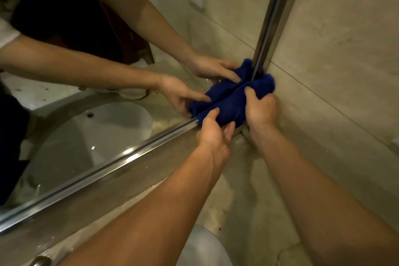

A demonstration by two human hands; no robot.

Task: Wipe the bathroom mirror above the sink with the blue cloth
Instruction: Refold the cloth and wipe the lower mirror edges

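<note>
Both hands on the blue cloth (pixel 228 106), bunched up in the far right bottom corner of the mirror (pixel 90 136), right where the metal frame (pixel 121 157) meets the side wall (pixel 334 60). Left hand (pixel 213 134) pinches the near left end of the cloth, fingers curled on it; right hand (pixel 260 108) grips the right end, fingers wrapped over the top. Cloth touches the glass and the frame corner; its reflection mirrors it on the other side. My read: they're working the bottom corner, either mid-wipe or regathering the cloth. Can't tell how much glass is already done. What shows of the lower pane looks fairly clean, with a few faint streaks and specks near the frame on the left, so at least that strip probably needs a pass. Upper mirror is out of view. Surface below is a mottled stone counter (pixel 237 201), looks damp and stained. Sink basin (pixel 200 248) edge at the near bottom, faucet (pixel 40 261) bit near left. Walls are beige tile, dim warm light.
</note>
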